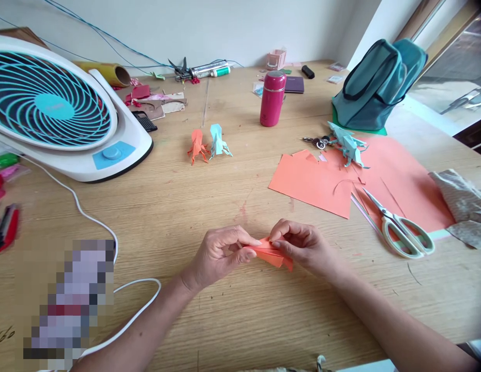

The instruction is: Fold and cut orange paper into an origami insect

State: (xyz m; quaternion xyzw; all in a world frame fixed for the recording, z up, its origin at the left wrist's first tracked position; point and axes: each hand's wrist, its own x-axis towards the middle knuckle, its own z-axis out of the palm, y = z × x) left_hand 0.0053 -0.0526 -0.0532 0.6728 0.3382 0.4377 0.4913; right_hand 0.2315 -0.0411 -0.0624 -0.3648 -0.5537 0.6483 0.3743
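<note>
Between my two hands is a small folded piece of orange paper (pixel 272 254), held just above the wooden table. My left hand (pixel 225 253) pinches its left end between thumb and forefinger. The right end is gripped by the thumb and curled fingers of my right hand (pixel 302 245). Loose flaps of the paper hang below the fingers. Further back stand an orange folded paper figure (pixel 197 146) and a light blue one (pixel 218 140). A larger light blue paper figure (pixel 349 145) sits at the right on orange sheets.
White-handled scissors (pixel 405 230) lie on orange paper (pixel 415 181) at the right. A pink thermos (pixel 273 98) and a teal bag (pixel 374 88) stand behind. On the left are a fan (pixel 120 155), a white cable (pixel 89 213) and a blurred-out object (pixel 72 299).
</note>
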